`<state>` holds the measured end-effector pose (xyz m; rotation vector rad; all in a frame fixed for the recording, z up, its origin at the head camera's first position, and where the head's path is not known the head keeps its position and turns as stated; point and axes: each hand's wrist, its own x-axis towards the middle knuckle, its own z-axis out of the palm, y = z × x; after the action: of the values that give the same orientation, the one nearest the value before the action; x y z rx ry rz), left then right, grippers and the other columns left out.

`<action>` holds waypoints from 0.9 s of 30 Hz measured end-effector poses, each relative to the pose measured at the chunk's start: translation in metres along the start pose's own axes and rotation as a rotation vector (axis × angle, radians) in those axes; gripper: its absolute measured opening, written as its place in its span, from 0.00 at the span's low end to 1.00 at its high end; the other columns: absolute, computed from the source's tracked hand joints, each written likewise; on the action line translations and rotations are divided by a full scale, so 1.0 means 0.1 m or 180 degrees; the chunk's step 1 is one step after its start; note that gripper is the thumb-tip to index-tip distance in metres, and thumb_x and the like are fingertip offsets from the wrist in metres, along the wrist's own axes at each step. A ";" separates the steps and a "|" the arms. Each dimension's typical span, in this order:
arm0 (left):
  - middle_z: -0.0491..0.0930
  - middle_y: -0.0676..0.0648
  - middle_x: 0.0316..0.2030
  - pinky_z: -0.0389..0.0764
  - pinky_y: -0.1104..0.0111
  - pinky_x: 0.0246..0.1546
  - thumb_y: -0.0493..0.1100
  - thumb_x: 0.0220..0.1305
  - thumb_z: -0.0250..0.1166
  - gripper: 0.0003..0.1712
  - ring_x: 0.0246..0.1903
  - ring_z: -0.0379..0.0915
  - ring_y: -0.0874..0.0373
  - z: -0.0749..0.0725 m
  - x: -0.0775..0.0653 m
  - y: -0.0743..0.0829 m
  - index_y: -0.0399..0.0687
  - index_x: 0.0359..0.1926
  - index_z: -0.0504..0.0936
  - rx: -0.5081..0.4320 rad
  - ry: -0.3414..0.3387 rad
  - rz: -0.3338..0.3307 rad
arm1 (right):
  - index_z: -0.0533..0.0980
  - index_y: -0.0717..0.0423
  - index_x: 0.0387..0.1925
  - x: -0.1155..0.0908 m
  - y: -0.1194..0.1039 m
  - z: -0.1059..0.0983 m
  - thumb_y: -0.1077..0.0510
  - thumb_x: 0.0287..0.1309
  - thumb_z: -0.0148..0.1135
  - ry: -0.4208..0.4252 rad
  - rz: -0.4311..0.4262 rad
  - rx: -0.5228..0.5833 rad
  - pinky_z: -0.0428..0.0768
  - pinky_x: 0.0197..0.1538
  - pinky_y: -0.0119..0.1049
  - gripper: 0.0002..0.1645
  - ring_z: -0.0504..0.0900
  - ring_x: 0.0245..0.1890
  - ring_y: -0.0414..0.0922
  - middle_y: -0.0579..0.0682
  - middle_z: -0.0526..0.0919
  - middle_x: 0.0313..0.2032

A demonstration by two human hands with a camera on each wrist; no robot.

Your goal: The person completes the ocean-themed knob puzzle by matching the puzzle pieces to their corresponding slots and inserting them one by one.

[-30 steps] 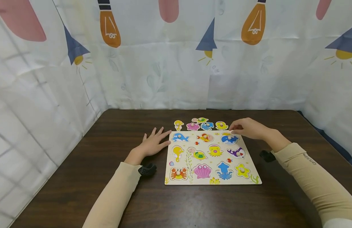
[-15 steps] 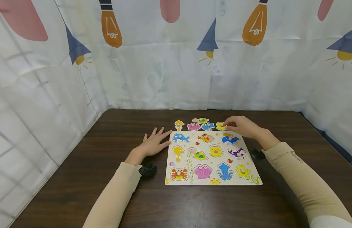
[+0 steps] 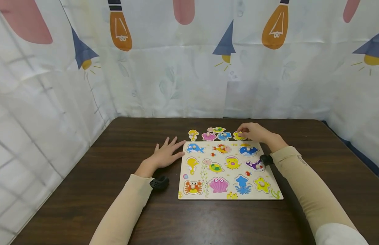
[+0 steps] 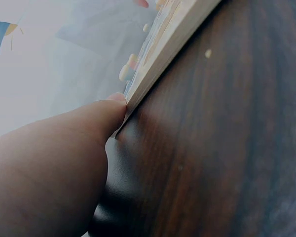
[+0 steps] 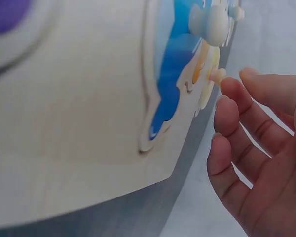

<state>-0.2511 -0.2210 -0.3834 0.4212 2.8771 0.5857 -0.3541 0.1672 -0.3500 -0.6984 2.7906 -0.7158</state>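
A wooden puzzle board (image 3: 208, 147) with sea-animal shapes lies on the dark table. My left hand (image 3: 164, 156) is spread flat at its far left corner, index fingertip and thumb at the edge; the left wrist view shows the thumb (image 4: 106, 111) against the board's side. Past the far edge, my right hand (image 3: 256, 133) is over the yellow octopus piece (image 3: 237, 137). In the right wrist view its fingers curve loosely, fingertips right at a small wooden knob (image 5: 218, 75), with a gap between thumb and index. The blue whale piece (image 3: 247, 150) sits in its recess beside that hand.
Behind the board lie a seahorse piece (image 3: 193, 135), a pink shell piece (image 3: 209, 136), a turtle piece (image 3: 218, 129) and a blue squid piece (image 3: 224, 136). Several knobbed pieces, such as the crab (image 3: 193, 187), sit in the board. A printed curtain (image 3: 189, 92) hangs behind the table.
My right hand has moved left from the board's far right corner, by the whale piece, to the octopus piece. The left hand stays in place.
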 end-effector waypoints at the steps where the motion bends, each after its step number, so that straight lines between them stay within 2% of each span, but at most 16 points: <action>1: 0.43 0.40 0.81 0.31 0.30 0.69 0.63 0.78 0.51 0.38 0.78 0.28 0.34 0.00 0.00 0.00 0.60 0.82 0.55 -0.0002 0.0002 0.0000 | 0.78 0.65 0.57 0.01 0.00 0.00 0.62 0.75 0.56 -0.0007 0.0017 -0.0003 0.80 0.49 0.50 0.15 0.78 0.41 0.53 0.58 0.81 0.45; 16: 0.43 0.40 0.81 0.31 0.30 0.68 0.64 0.78 0.51 0.38 0.78 0.28 0.35 0.02 0.01 -0.02 0.61 0.82 0.55 -0.0003 0.0014 -0.0013 | 0.79 0.65 0.50 0.08 -0.01 -0.03 0.61 0.74 0.60 -0.0055 0.0208 0.0007 0.80 0.49 0.51 0.10 0.78 0.40 0.54 0.60 0.81 0.43; 27: 0.43 0.41 0.81 0.31 0.30 0.68 0.64 0.78 0.51 0.38 0.79 0.28 0.35 0.02 0.01 -0.02 0.62 0.82 0.55 -0.0003 0.0014 -0.0030 | 0.80 0.65 0.50 0.13 -0.01 -0.04 0.60 0.73 0.61 -0.0167 0.0197 -0.0109 0.79 0.50 0.50 0.11 0.76 0.41 0.54 0.59 0.80 0.42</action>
<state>-0.2523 -0.2215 -0.3866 0.4066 2.8813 0.5873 -0.3662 0.1621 -0.3464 -0.6246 2.7695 -0.6307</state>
